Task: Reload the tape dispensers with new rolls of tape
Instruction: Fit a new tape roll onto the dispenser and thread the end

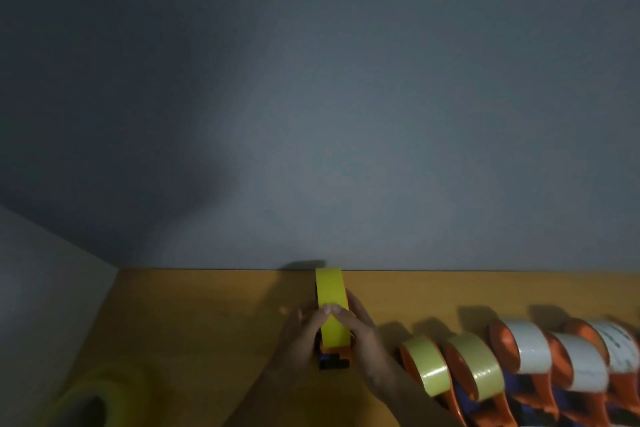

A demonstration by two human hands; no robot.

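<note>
Two hands meet around one orange tape dispenser (333,355) standing on the desk (207,322): the left hand (300,340) and right hand (360,329) clasp its sides, fingers (341,317) pressing the yellow tape roll (331,305) seated in it. Seating looks nearly finished; next, I judge, comes threading the tape end forward. Five loaded dispensers (519,367) line up to the right.
</note>
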